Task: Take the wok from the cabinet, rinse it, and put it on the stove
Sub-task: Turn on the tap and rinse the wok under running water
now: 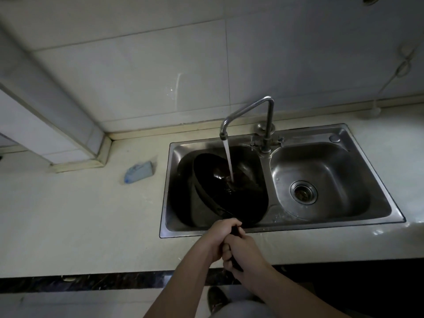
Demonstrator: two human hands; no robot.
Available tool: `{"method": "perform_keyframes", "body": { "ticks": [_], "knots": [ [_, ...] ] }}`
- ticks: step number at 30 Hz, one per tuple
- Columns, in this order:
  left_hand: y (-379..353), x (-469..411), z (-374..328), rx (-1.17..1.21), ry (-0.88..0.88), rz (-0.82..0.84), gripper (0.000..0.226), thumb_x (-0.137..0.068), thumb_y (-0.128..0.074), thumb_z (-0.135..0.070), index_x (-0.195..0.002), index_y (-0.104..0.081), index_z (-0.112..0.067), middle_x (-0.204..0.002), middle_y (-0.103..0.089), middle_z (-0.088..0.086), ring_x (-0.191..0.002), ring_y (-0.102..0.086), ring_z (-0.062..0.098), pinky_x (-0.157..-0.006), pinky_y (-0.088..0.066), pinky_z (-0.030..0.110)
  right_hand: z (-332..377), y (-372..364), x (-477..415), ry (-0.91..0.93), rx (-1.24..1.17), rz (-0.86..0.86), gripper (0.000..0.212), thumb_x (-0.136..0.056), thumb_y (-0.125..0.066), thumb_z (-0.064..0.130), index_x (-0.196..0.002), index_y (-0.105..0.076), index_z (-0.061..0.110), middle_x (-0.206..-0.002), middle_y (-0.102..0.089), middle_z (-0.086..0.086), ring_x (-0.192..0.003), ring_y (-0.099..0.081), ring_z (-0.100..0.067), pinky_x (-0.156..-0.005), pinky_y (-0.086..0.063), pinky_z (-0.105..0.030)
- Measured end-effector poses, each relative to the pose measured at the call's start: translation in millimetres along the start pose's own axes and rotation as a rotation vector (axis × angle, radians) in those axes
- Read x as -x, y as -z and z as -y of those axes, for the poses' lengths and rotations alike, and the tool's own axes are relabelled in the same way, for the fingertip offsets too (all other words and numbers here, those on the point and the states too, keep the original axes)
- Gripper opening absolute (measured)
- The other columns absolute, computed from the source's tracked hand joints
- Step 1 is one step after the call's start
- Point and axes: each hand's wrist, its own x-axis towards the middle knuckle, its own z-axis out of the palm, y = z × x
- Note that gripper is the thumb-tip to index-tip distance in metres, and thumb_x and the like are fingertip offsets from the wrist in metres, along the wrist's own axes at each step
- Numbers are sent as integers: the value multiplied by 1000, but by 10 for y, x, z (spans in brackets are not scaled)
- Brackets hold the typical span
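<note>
A black wok [229, 191] lies tilted in the left basin of a steel double sink [339, 131]. Water runs from the faucet [247, 111] into the wok's bowl. Its dark handle reaches back over the sink's front rim. My left hand [220, 235] grips the handle nearest the wok. My right hand [241, 251] grips the same handle just behind it, closer to me. Most of the handle is hidden under both hands.
The right basin [321, 177] holds only a drain strainer. A blue cloth or sponge [138, 172] lies on the pale counter left of the sink. A tiled column juts out at the left. Tiled wall stands behind the sink. The counter's front edge runs below my hands.
</note>
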Motion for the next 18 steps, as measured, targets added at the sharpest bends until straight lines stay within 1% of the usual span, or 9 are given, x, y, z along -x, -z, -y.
{"method": "perform_keyframes", "body": {
  "ticks": [2,5,7,9,11,13,15,16,18],
  "knots": [
    [15,39,-58,-12,16,38,42,-95,-55,-23,-56,-66,-12,-63,-62,0,-58,-58,14,-65,-48,26,65,-19,56,-16,-48,5,17,-91,-46,0,-76,-53,5,-49,-41,-6,-39,-37,-13,-36,-28,-23],
    [17,76,-124,9,30,95,40,-92,-55,-29,-58,-67,-13,-68,-62,3,-61,-58,15,-70,-47,29,143,-21,119,-50,-202,44,20,-92,-50,0,-75,-51,9,-51,-41,-3,-38,-38,-9,-33,-29,-19],
    [27,96,-172,38,31,121,36,-91,-56,-32,-63,-68,-12,-69,-62,3,-63,-58,15,-69,-47,28,193,-35,129,-64,-302,69,21,-92,-50,1,-75,-48,13,-52,-39,0,-37,-38,-6,-31,-28,-17],
    [48,105,-195,80,33,139,35,-90,-57,-36,-68,-69,-11,-69,-63,3,-63,-59,15,-66,-47,28,250,-50,136,-75,-380,94,25,-92,-50,1,-72,-45,16,-51,-37,2,-35,-37,-5,-30,-27,-16],
    [57,99,-191,159,32,132,32,-88,-60,-37,-74,-71,-10,-74,-64,5,-67,-61,16,-66,-48,29,308,-46,147,-86,-443,130,29,-92,-50,2,-67,-45,16,-50,-37,2,-34,-38,-6,-29,-28,-16],
    [47,86,-171,250,12,116,30,-86,-64,-36,-82,-72,-8,-79,-64,8,-71,-64,18,-67,-51,29,366,-6,139,-102,-516,183,29,-92,-51,2,-67,-47,15,-50,-37,1,-34,-39,-6,-28,-30,-16],
    [32,107,-180,347,5,108,30,-89,-65,-35,-82,-72,-6,-76,-65,8,-69,-66,18,-62,-55,28,417,36,127,-126,-600,271,26,-92,-51,2,-70,-48,14,-52,-36,2,-34,-39,-6,-28,-31,-16],
    [20,118,-182,405,9,116,31,-91,-65,-35,-83,-74,-6,-75,-66,7,-70,-68,17,-63,-56,27,431,55,116,-139,-641,311,25,-91,-52,1,-70,-47,15,-51,-36,2,-34,-40,-5,-28,-32,-15],
    [10,142,-188,539,24,156,31,-92,-65,-35,-88,-77,-7,-80,-70,4,-77,-69,15,-74,-56,27,419,72,90,-166,-709,379,24,-85,-55,-1,-72,-48,17,-50,-35,4,-33,-40,-5,-27,-32,-14]
  ]
}}
